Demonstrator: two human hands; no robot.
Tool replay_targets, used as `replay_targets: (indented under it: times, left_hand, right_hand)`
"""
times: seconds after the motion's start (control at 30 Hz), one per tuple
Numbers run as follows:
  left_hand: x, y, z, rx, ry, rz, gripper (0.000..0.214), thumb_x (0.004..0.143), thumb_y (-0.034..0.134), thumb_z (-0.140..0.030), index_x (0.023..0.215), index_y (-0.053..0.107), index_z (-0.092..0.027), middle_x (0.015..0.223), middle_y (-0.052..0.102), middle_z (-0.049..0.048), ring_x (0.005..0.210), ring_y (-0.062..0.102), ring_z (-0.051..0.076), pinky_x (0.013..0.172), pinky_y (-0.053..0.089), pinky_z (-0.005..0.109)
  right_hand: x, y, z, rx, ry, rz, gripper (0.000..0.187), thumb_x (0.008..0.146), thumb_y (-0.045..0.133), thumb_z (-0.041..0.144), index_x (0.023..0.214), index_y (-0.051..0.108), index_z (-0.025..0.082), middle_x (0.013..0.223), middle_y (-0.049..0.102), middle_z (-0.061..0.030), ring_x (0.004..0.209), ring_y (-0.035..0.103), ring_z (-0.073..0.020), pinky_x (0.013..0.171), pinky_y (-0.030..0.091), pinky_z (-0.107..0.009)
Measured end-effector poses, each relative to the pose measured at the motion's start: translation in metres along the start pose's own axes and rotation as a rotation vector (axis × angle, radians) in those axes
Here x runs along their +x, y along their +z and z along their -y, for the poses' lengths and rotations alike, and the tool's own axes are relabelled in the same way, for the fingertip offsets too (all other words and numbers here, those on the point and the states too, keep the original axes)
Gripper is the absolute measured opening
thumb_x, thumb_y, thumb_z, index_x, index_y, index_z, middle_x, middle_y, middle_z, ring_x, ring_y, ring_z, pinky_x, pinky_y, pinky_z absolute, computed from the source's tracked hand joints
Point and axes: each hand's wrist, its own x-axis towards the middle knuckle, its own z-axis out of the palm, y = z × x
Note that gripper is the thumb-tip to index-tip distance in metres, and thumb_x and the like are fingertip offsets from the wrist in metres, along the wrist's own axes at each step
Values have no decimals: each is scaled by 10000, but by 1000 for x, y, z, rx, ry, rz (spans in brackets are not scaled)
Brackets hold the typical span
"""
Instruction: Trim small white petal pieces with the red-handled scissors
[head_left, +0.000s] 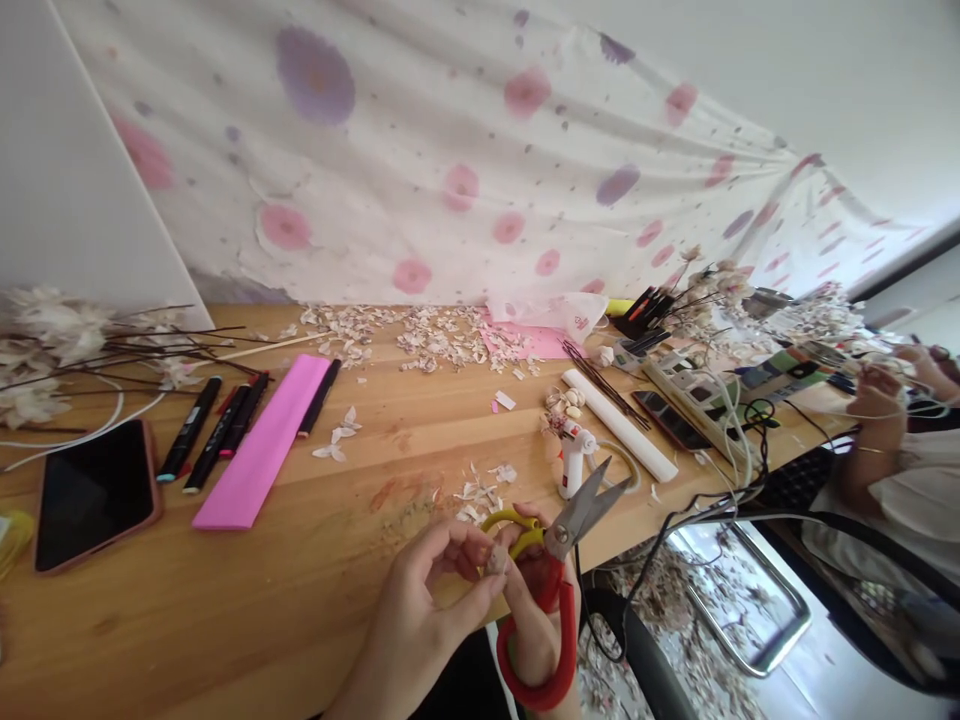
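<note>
At the front edge of the wooden table [315, 590], my right hand [536, 610] is closed through the red and yellow handles of a pair of scissors [562, 540]; the blades stand open, pointing up and right. My left hand [431, 590] pinches a small pale scrap [495, 560] between thumb and fingers, right beside the scissor handles. Pale paper clippings [480, 492] lie on the table just beyond both hands.
A phone [90, 495], markers [214, 430] and a folded pink sheet [266, 440] lie at the left. A white glue gun [574, 455], white roll [619, 425], power strip [694, 395] and cables sit at the right. Another person's hands [881, 395] work at far right. Paper flowers [52, 335] lie far left.
</note>
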Motion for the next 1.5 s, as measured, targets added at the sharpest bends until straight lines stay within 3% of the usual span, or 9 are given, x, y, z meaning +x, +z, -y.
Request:
replay_targets:
  times: [0.33,0.53,0.63,0.83,1.0,1.27,1.5]
  left_hand:
    - [0,-1,-1,68,54,-15,64,789,677,-212,846,707,-203,837,711,34,789,682,167,739,558,239]
    - [0,-4,7,97,30,-56,256,807,706,-311,1049,691,-230,1012,748,66,917,715,209,841,574,288]
    - [3,-6,11,29,-29,-68,291,806,716,-363,1056,677,-220,970,753,71,897,728,216,821,590,296]
    - [7,-12,10,-153,-167,-115,338,749,771,-403,993,689,-184,894,762,74,867,740,214,783,611,276]
    - [8,-15,10,-155,-173,-166,338,693,819,-408,924,722,-181,895,783,76,855,744,218,781,612,277]
    - [11,-20,10,-190,-252,-77,291,724,801,-410,908,757,-189,942,789,66,933,734,230,850,591,301]
    - [4,-20,21,-142,-164,-140,213,802,742,-383,917,741,-204,928,773,49,911,729,204,837,586,271]
  right_hand:
    - [0,-3,-4,6,-27,4,454,879,734,250,1280,538,337,816,641,46,733,603,-132,722,521,-232]
    - [0,-9,-4,-209,-22,-31,467,893,712,282,1309,501,301,808,624,27,713,571,-147,677,491,-247]
    - [0,-9,-1,-273,-5,-10,478,905,696,313,1328,472,296,775,601,31,672,536,-147,646,473,-257]
    - [-1,4,4,-169,72,-70,484,862,729,386,1284,516,280,776,603,29,635,536,-149,593,439,-265]
    - [-2,8,3,-182,117,-81,514,829,764,373,1278,532,276,798,604,23,697,557,-167,632,446,-274]
    - [2,-5,1,-103,127,60,510,874,724,312,1332,502,267,788,608,11,656,562,-170,596,467,-281]
    - [-1,-5,3,-15,139,105,491,910,684,283,1352,472,315,783,597,27,629,537,-154,567,460,-262]
